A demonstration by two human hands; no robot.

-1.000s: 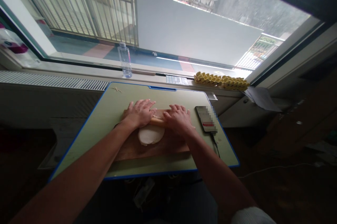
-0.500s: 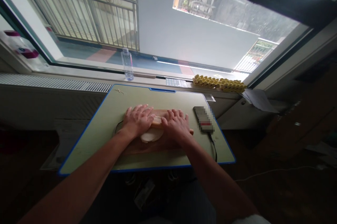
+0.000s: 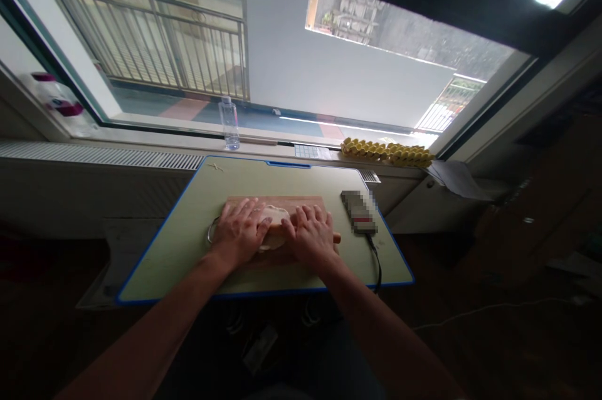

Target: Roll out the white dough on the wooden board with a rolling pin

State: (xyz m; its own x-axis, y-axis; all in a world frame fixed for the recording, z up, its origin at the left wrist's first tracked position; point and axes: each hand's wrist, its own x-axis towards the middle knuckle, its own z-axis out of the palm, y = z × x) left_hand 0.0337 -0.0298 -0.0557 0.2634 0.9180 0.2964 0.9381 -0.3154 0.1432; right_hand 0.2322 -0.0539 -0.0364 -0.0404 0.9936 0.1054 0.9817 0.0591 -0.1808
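A wooden rolling pin (image 3: 337,237) lies across a flattened piece of pale dough (image 3: 273,212) on a wooden board (image 3: 308,201). My left hand (image 3: 241,231) is over the left part of the pin, its fingers pointing forward and bent over it. My right hand (image 3: 311,231) sits over the right part in the same way, thumb turned inward. The pin's right end sticks out past my right hand. Dough shows on both the far and near sides of the pin. Both hands hide much of the pin and the dough's sides.
The board rests on a small blue-edged table (image 3: 176,249). A phone (image 3: 360,212) with a cable (image 3: 376,262) lies to the right. A clear bottle (image 3: 230,124) and yellow egg trays (image 3: 385,152) stand on the windowsill. Another bottle (image 3: 59,99) is at far left.
Both hands have drawn the rolling pin nearer to me over the dough. More dough now shows beyond the pin and less on the near side. The camera view has shifted slightly.
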